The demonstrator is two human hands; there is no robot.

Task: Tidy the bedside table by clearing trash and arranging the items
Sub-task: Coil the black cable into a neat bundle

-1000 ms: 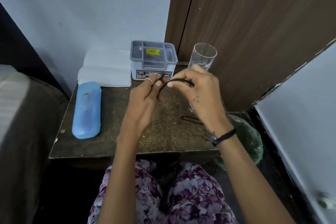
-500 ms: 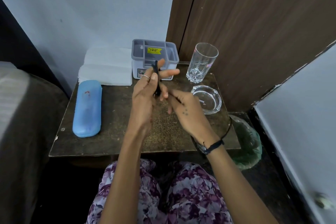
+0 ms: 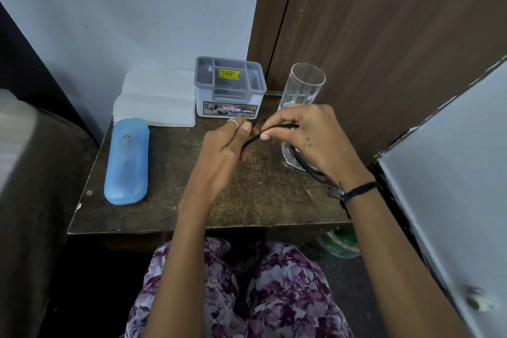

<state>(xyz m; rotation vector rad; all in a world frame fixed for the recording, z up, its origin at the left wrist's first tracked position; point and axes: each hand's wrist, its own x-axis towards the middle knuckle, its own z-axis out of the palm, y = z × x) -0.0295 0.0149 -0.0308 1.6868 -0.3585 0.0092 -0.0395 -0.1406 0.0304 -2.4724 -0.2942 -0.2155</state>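
Above the middle of the dark wooden bedside table [image 3: 170,200], my left hand [image 3: 222,151] and my right hand [image 3: 310,140] both pinch a thin black cable [image 3: 256,138]. It stretches between the fingertips and loops down under my right wrist. A grey compartment organiser [image 3: 230,88] stands at the back, with a clear drinking glass [image 3: 304,85] to its right. Behind my right hand a small glass dish [image 3: 288,156] is mostly hidden. A blue case [image 3: 126,162] lies along the table's left side, and folded white tissues [image 3: 156,101] sit behind it.
A green plastic bag [image 3: 341,245] sits on the floor below the table's right front corner. A brown wooden door stands behind the table, a white panel with a knob [image 3: 477,300] to the right, and dark upholstery [image 3: 33,173] to the left.
My right hand has risen from low over the dish up to the left hand's level, drawing the cable out level between both hands. It now covers the dish and the glass's base.
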